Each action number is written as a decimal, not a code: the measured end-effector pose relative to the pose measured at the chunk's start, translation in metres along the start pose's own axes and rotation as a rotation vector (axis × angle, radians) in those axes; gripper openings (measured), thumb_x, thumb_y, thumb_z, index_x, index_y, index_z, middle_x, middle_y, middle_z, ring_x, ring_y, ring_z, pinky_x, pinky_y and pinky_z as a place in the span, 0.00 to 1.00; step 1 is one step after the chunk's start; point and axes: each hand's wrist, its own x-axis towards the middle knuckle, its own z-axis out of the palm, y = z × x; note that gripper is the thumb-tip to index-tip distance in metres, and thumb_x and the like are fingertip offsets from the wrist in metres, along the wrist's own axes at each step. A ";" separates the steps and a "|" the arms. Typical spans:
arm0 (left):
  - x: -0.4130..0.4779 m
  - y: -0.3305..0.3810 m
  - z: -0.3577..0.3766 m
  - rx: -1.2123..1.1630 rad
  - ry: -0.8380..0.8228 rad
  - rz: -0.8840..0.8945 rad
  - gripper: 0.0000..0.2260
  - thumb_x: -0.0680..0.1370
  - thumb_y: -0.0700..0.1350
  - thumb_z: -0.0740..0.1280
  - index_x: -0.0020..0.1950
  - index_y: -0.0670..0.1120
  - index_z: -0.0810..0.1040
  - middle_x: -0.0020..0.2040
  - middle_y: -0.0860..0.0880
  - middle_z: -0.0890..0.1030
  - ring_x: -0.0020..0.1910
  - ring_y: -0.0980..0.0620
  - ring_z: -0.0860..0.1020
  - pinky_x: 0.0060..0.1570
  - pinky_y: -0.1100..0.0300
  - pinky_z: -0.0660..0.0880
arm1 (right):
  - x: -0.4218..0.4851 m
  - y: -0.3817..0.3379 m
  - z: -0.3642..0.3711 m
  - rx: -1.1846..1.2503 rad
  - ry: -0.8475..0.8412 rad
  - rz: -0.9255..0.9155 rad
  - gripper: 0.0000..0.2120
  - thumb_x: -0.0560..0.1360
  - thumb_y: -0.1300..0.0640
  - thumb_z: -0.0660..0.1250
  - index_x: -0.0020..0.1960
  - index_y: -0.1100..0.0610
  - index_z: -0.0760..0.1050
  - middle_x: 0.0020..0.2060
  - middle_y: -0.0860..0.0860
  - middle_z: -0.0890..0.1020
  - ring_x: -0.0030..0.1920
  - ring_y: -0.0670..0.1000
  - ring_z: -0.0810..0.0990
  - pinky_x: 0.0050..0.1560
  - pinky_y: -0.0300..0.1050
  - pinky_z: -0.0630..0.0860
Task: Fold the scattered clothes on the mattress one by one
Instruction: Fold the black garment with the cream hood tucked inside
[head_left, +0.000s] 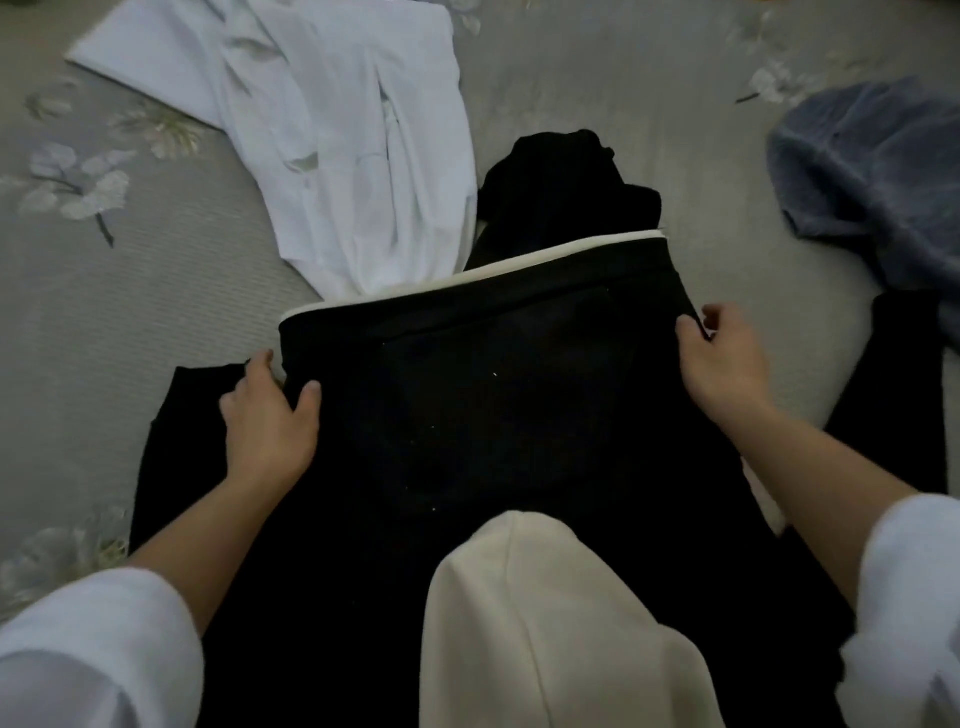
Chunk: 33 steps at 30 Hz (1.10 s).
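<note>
A black garment with a cream waistband edge (483, 374) lies spread in front of me on the grey flowered mattress (130, 291). My left hand (270, 415) grips its left waist corner, thumb on top. My right hand (727, 358) pinches the right waist corner. A white garment (332, 130) lies crumpled at the upper left. A second black garment (561, 187) is bunched just beyond the waistband. A blue-grey garment (872, 171) sits at the right edge.
A cream-clad knee (540, 613) rises in the lower middle over the black garment. A dark strip of cloth (893, 395) lies at the right beneath the blue-grey garment. Bare mattress shows at the left and upper right.
</note>
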 end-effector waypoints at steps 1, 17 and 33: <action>0.008 0.005 0.001 -0.023 -0.003 -0.019 0.28 0.79 0.50 0.63 0.75 0.41 0.58 0.69 0.38 0.70 0.69 0.38 0.64 0.66 0.47 0.63 | 0.009 -0.004 0.002 0.007 -0.027 0.057 0.24 0.80 0.49 0.58 0.72 0.60 0.64 0.67 0.58 0.72 0.66 0.59 0.71 0.65 0.49 0.66; 0.051 0.041 -0.005 -0.071 0.066 -0.062 0.27 0.79 0.52 0.63 0.75 0.44 0.62 0.71 0.38 0.68 0.70 0.39 0.65 0.69 0.44 0.61 | 0.026 -0.022 -0.004 -0.227 0.046 0.007 0.27 0.76 0.46 0.63 0.73 0.54 0.63 0.68 0.54 0.69 0.70 0.57 0.64 0.69 0.59 0.55; -0.186 0.019 0.105 0.633 -0.412 0.694 0.26 0.79 0.63 0.37 0.76 0.60 0.37 0.78 0.45 0.40 0.76 0.46 0.37 0.73 0.46 0.40 | -0.115 0.161 -0.084 -0.392 -0.205 -0.199 0.23 0.77 0.51 0.64 0.71 0.53 0.65 0.71 0.50 0.67 0.72 0.51 0.59 0.69 0.56 0.54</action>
